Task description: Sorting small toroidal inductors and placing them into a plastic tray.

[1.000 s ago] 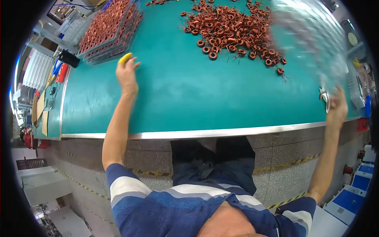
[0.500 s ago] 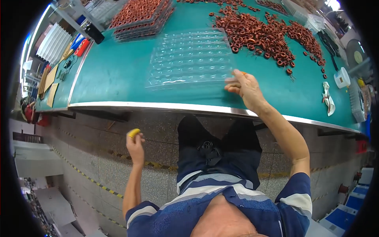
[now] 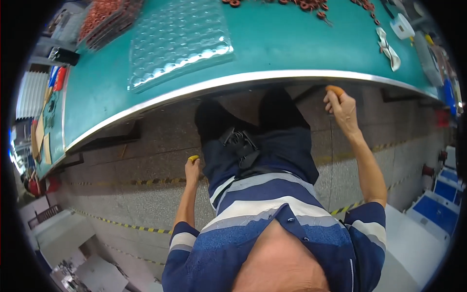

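My right hand [image 3: 342, 108] hangs in front of the table edge, off the tabletop, fingers curled in and nothing visible in them. An orange cover sits on one of its fingers. Lower and to the left, beside my thigh, is my left hand [image 3: 192, 170], loosely closed with a yellow cover on a fingertip; part of its fingers is hidden. Neither hand touches anything on the table. A clear plastic tray [image 3: 170, 46] with rows of round pockets lies flat on the green tabletop, near the front edge. Beyond it, red-brown wire-wound ring coils [image 3: 305, 6] lie loose, cut off by the upper rim.
Stacked clear trays filled with coils [image 3: 104, 22] stand at the far left, near a black cylindrical object [image 3: 64, 56]. On the right lie a white crumpled cloth [image 3: 387, 49] and a white tub [image 3: 402, 26]. The metal table edge [image 3: 233, 77] runs across before my legs.
My right hand has let go of the tray's right side and pulled back off the table. My left hand has come closer to my leg. The whole view has shifted, with the table higher in it.
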### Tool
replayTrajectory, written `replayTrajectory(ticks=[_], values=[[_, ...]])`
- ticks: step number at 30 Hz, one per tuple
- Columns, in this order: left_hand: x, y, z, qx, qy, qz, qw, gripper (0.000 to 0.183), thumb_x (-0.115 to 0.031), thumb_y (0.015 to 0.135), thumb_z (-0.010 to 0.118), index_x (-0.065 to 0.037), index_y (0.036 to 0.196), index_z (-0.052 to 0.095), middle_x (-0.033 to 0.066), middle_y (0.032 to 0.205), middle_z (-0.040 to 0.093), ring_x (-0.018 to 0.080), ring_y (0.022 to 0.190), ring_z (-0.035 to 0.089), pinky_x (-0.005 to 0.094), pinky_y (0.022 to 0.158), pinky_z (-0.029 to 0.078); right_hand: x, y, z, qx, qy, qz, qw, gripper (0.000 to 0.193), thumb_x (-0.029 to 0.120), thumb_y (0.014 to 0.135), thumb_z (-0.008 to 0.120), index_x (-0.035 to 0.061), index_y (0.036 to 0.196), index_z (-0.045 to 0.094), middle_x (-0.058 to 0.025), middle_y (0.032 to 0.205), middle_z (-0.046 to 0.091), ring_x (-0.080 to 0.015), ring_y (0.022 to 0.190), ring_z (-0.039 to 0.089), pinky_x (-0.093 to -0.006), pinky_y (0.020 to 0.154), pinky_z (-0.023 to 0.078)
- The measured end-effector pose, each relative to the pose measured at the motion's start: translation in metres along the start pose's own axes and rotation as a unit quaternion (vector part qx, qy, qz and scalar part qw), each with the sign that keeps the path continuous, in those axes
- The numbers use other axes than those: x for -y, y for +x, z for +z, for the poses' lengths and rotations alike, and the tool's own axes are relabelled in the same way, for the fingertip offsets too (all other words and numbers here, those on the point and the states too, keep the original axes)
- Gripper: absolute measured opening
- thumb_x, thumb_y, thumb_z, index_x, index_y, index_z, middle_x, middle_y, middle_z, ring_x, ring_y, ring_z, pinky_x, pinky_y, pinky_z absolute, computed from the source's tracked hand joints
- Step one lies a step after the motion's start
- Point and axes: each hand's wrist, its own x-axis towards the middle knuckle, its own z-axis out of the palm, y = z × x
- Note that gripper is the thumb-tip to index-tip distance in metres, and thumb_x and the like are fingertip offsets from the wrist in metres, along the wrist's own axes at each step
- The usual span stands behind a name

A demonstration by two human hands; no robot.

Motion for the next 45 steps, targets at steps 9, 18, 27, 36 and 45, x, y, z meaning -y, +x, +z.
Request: replayTrajectory(ticks=[9, 18, 27, 36, 45], values=[[0.068, 0.058, 0.137, 0.151, -0.224, 0.041, 0.962, 0.020, -0.013, 0.084, 0.062, -0.001, 0.100, 0.063, 0.0115, 0.093, 0.067, 0.0201, 0.083, 0.061, 0.0316, 0.075, 0.047, -0.424, -0.194, 0.053, 0.203, -0.112, 0.236, 0.943, 0.031, 0.029, 0.084, 0.060, -0.0017, 0.088, 0.062, -0.0256, 0.091, 0.063, -0.0403, 0.086, 0.062, -0.0493, 0.070, 0.049], [0.106, 0.078, 0.154, 0.069, -0.234, 0.088, 0.966, 0.019, -0.012, 0.084, 0.062, -0.002, 0.099, 0.063, 0.0112, 0.092, 0.067, 0.0195, 0.083, 0.061, 0.0315, 0.074, 0.047, -0.448, -0.256, 0.164, 0.290, -0.114, 0.298, 0.902, 0.029, 0.028, 0.083, 0.061, -0.0008, 0.087, 0.063, -0.0252, 0.091, 0.063, -0.0390, 0.086, 0.062, -0.0485, 0.069, 0.049], [0.118, 0.111, 0.146, -0.048, -0.242, 0.150, 0.957, 0.017, -0.011, 0.083, 0.063, -0.002, 0.097, 0.063, 0.0109, 0.091, 0.067, 0.0189, 0.082, 0.061, 0.0314, 0.074, 0.048, -0.525, -0.265, 0.044, 0.384, -0.140, 0.312, 0.858, 0.026, 0.026, 0.082, 0.062, 0.0001, 0.086, 0.063, -0.0247, 0.092, 0.064, -0.0377, 0.086, 0.063, -0.0476, 0.068, 0.049], [-0.107, 0.037, -0.012, -0.311, -0.066, 0.124, 0.940, 0.018, -0.005, 0.093, 0.048, 0.002, 0.105, 0.058, 0.0092, 0.089, 0.060, 0.0151, 0.084, 0.058, 0.0273, 0.068, 0.047, -0.584, -0.123, 0.081, 0.376, -0.211, 0.372, 0.822, 0.024, 0.025, 0.080, 0.063, 0.0010, 0.085, 0.064, -0.0242, 0.093, 0.064, -0.0365, 0.086, 0.063, -0.0468, 0.067, 0.049], [-0.345, 0.026, -0.061, -0.210, 0.144, 0.565, 0.785, 0.035, -0.006, 0.080, 0.067, -0.001, 0.113, 0.059, 0.0154, 0.122, 0.053, 0.0335, 0.107, 0.054, 0.0395, 0.093, 0.042, -0.459, -0.086, 0.080, 0.149, 0.045, 0.192, 0.969, 0.015, 0.017, 0.078, 0.062, 0.0026, 0.083, 0.066, -0.0201, 0.090, 0.067, -0.0277, 0.083, 0.065, -0.0379, 0.070, 0.049]])
